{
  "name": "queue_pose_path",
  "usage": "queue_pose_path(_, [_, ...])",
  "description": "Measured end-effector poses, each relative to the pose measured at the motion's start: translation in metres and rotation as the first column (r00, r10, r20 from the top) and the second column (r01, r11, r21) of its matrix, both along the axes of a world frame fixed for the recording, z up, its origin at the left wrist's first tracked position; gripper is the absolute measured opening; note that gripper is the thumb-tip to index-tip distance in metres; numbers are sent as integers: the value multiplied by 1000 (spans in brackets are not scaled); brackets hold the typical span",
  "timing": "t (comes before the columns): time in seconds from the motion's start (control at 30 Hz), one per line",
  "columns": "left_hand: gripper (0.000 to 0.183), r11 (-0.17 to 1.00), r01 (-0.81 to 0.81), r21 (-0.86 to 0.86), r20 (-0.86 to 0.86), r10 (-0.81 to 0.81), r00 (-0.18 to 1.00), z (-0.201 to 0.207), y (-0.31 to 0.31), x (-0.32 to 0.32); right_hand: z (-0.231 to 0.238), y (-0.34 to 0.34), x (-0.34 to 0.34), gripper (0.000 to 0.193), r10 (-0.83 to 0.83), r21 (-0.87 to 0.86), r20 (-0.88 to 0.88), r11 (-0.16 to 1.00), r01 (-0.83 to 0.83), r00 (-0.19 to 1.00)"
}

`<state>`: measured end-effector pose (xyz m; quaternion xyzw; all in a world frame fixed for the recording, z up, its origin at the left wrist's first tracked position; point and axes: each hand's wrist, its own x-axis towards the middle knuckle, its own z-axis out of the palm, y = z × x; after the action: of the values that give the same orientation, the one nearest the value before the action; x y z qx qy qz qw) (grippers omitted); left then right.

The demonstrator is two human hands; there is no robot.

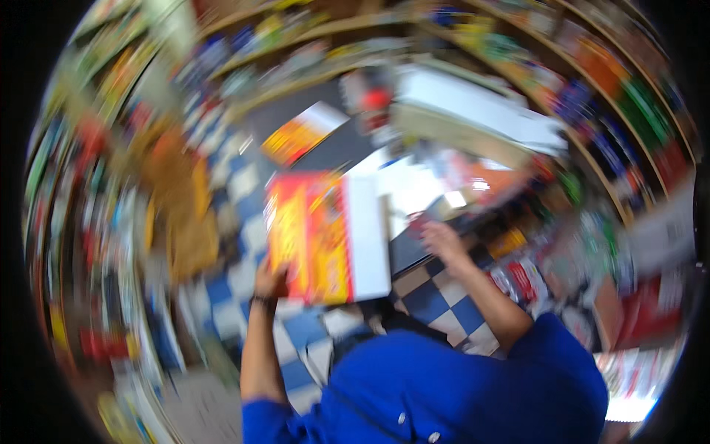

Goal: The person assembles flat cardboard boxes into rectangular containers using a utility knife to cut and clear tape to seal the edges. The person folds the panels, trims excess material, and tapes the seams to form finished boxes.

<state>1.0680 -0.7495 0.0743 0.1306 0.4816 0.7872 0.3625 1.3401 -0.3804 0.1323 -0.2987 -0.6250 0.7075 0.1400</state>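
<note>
My left hand [272,280] is closed on the lower left edge of a box [310,240], with the thumb on its front. The box has a red, orange and yellow printed face and a plain white side, and it is held up in front of me, above the tiled floor and the counter's near edge. Right of the box, my right hand [441,243] hovers by the counter edge with its fingers loosely apart, blurred by motion. A small dark red thing [418,220] shows just beyond its fingertips; whether they touch it is unclear.
A yellow, orange and white package [305,135] lies on the dark counter [277,111]. Further right are white sheets [414,185] and a long white box-like unit [473,107]. Packed shelves [592,81] curve around; wrapped goods [518,277] stand low at right. Brown sacking [181,200] is at left.
</note>
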Motion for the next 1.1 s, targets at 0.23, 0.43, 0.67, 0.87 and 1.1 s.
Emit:
queue_pose_path(0.23, [56, 772, -222, -596, -387, -34, 921, -49, -27, -54, -18, 0, 40, 27, -125, -1, -63, 992, 125, 990])
queue_pose_path(0.43, [58, 457, -526, -717, -697, -469, 543, -44, 35, -44, -30, 76, 91, 28, -223, -31, -191, 975, 222, 956])
queue_pose_path(0.67, [55, 766, -283, -577, -800, -462, 382, 18, 237, 67, -40, 147, 90, 24, -344, -206, -109, 926, 318, 933])
queue_pose_path(0.87, [54, 841, -173, -513, -856, -488, 167, 87, 404, 126, 0, 164, 59, 15, -310, 559, -196, 744, 366, 930])
queue_pose_path(1.1, [48, 458, 166, -874, -368, -843, 392, 96, 495, 124, 16, 213, 47, 22, -151, 811, -220, 520, 266, 964])
